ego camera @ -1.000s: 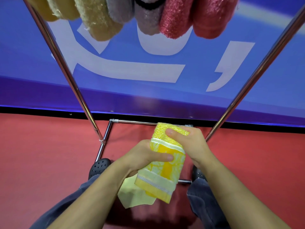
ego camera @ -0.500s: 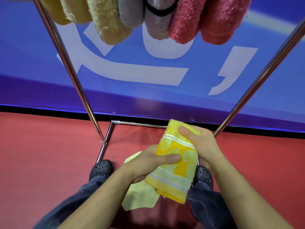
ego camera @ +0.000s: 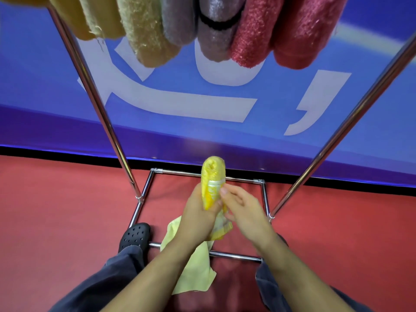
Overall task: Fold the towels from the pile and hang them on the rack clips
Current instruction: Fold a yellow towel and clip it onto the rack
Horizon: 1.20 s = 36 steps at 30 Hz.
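A folded bright yellow towel [ego camera: 212,176] stands upright between my hands, low in the middle of the view. My left hand [ego camera: 198,215] grips its lower half, thumb across the front. My right hand [ego camera: 240,208] is beside it, its fingers loosely spread and its fingertips touching the towel's right edge. A pale yellow cloth [ego camera: 195,273] hangs below my left forearm. Several folded towels hang from the rack's top: tan ones [ego camera: 144,30], grey ones [ego camera: 216,30], red ones [ego camera: 281,32]. The clips are out of view.
The chrome rack's two slanted poles [ego camera: 99,113] [ego camera: 351,122] frame the space, and its base frame [ego camera: 264,199] lies on the red floor. A blue banner wall [ego camera: 67,109] stands behind. A black clog [ego camera: 135,236] and dark trouser legs are at the bottom.
The yellow towel has been folded narrower and turned edge-on. My right hand has let go of its top and slid down its right side. The view has tilted so the hanging towels show more.
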Available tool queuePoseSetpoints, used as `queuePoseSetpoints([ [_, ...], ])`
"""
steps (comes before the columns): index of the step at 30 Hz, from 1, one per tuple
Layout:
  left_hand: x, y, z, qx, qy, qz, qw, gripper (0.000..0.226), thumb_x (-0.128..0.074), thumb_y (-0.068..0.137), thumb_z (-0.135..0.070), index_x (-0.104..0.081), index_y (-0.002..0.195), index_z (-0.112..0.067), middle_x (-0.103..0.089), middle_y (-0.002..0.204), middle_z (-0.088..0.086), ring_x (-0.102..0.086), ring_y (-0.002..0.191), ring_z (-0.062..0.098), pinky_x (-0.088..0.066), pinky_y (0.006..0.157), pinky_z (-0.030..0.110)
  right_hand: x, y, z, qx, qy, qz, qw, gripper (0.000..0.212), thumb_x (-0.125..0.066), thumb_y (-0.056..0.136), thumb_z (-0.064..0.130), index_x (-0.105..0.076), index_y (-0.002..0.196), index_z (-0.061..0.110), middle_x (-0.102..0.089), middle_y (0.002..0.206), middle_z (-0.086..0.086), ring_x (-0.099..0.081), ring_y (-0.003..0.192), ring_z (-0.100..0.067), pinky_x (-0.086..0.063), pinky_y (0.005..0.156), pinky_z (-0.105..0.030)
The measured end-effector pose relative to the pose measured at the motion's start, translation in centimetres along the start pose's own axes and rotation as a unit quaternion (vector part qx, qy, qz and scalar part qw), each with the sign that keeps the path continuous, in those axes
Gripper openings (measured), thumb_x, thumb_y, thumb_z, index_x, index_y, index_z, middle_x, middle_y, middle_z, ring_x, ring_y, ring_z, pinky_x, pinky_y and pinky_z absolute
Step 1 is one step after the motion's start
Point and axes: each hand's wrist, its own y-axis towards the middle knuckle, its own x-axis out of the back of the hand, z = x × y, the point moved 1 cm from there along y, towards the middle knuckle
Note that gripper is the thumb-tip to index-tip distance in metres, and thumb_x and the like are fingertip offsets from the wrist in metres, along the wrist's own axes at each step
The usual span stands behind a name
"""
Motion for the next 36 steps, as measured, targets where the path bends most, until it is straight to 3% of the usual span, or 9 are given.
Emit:
queuePoseSetpoints([
  [3, -0.6, -0.9, -1.0, -0.025, -0.037, 0.114, 0.993, 0.046, -0.059, 0.092, 0.004, -0.057, 0.132, -0.019, -0.074, 0.112, 0.0, -0.069, 0.101, 0.005, -0.054, 0.085, 0.02, 0.1, 0.0, 0.5, 0.036, -0.001, 0.002, 0.999, 0.018, -0.06, 0.101, 0.019, -0.069, 0.116, 0.014, -0.079, 0.093, 0.004, -0.072, 0.085, -0.004, -0.054, 0.075, -0.018],
  [6, -0.7, -1.0, -1.5, -0.018, -0.071, 0.133, 0.988, 0.043, -0.057, 0.094, -0.025, -0.057, 0.136, -0.027, -0.069, 0.125, 0.001, -0.064, 0.119, 0.015, -0.051, 0.105, 0.037, 0.6, -0.3, 0.8, 0.052, -0.014, -0.009, 0.999, 0.011, -0.061, 0.102, 0.02, -0.071, 0.106, 0.019, -0.078, 0.096, -0.006, -0.072, 0.087, -0.014, -0.059, 0.082, -0.037],
  [9, -1.0, -1.2, -2.2, -0.02, -0.041, 0.056, 0.997, 0.046, -0.05, 0.094, -0.06, -0.062, 0.131, -0.036, -0.066, 0.126, -0.006, -0.06, 0.123, 0.009, -0.045, 0.11, 0.043, 0.9, -1.2, 1.6, 0.069, -0.042, -0.023, 0.996, 0.014, -0.059, 0.102, 0.027, -0.072, 0.1, 0.022, -0.078, 0.092, -0.008, -0.072, 0.084, -0.018, -0.059, 0.084, -0.051],
  [15, -3.0, -3.8, -6.1, -0.142, 0.08, -0.063, 0.985, 0.04, -0.031, 0.109, -0.043, -0.059, 0.135, -0.029, -0.061, 0.116, -0.018, -0.052, 0.117, -0.001, -0.041, 0.099, 0.024, 2.2, -4.7, 4.7, 0.136, -0.066, -0.089, 0.985, 0.022, -0.055, 0.099, 0.043, -0.071, 0.104, 0.029, -0.076, 0.09, -0.006, -0.071, 0.089, -0.035, -0.056, 0.082, -0.056],
  [18, -4.2, -5.4, -9.1, -0.174, 0.09, -0.095, 0.976, 0.036, -0.031, 0.11, -0.04, -0.061, 0.126, -0.029, -0.062, 0.119, -0.015, -0.055, 0.116, 0.0, -0.045, 0.1, 0.031, 3.7, -7.2, 7.0, 0.159, -0.048, -0.138, 0.976, 0.018, -0.054, 0.104, 0.031, -0.071, 0.099, 0.031, -0.076, 0.086, -0.005, -0.071, 0.085, -0.031, -0.056, 0.081, -0.054],
  [23, -5.7, -8.0, -15.5, -0.233, 0.094, -0.12, 0.96, 0.051, -0.025, 0.107, -0.052, -0.055, 0.143, -0.03, -0.061, 0.139, -0.017, -0.054, 0.131, 0.006, -0.043, 0.109, 0.033, 6.3, -11.1, 12.1, 0.209, -0.042, -0.199, 0.957, 0.018, -0.054, 0.105, 0.024, -0.071, 0.101, 0.027, -0.076, 0.089, 0.005, -0.071, 0.087, -0.016, -0.055, 0.085, -0.049],
  [26, -6.6, -9.7, -19.9, -0.247, 0.056, -0.138, 0.958, 0.048, -0.028, 0.107, -0.047, -0.063, 0.129, -0.024, -0.071, 0.119, -0.009, -0.065, 0.111, 0.012, -0.046, 0.09, 0.024, 7.9, -13.1, 16.1, 0.249, -0.061, -0.239, 0.936, 0.017, -0.052, 0.104, 0.029, -0.07, 0.105, 0.029, -0.075, 0.091, 0.012, -0.07, 0.088, -0.008, -0.056, 0.084, -0.043],
  [29, -7.3, -11.0, -25.0, -0.277, 0.04, -0.175, 0.944, 0.048, -0.025, 0.102, -0.05, -0.064, 0.107, -0.022, -0.07, 0.092, -0.004, -0.062, 0.087, 0.022, -0.037, 0.069, 0.03, 9.1, -14.3, 20.5, 0.3, -0.077, -0.289, 0.906, 0.019, -0.051, 0.104, 0.028, -0.068, 0.111, 0.027, -0.074, 0.094, 0.013, -0.068, 0.089, -0.004, -0.054, 0.083, -0.037],
  [36, -6.8, -9.9, -35.2, -0.329, 0.009, -0.267, 0.906, 0.037, -0.032, 0.11, -0.031, -0.063, 0.105, -0.011, -0.067, 0.091, 0.007, -0.059, 0.089, 0.034, -0.027, 0.066, 0.032, 10.0, -15.3, 30.5, 0.379, -0.152, -0.361, 0.838, 0.027, -0.042, 0.107, 0.032, -0.061, 0.125, 0.03, -0.074, 0.099, 0.0, -0.066, 0.092, -0.029, -0.052, 0.075, -0.045],
])
